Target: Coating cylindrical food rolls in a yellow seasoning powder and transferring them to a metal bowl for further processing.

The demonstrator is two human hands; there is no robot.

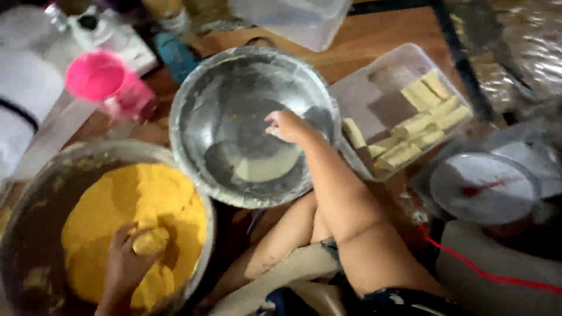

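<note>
Left hand point(126, 266) half-buried in yellow dough point(129, 205); right hand point(287, 126) blurred over metal bowl point(193, 93).

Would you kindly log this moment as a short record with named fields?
left hand: grips a lump of yellow dough in the large dough bowl
right hand: reaches over the empty metal bowl, fingers curled, holding nothing visible
clear tray: pale rolled pieces stacked on its right side
pink cup: behind the dough bowl
round white lid: right of the tray
</note>
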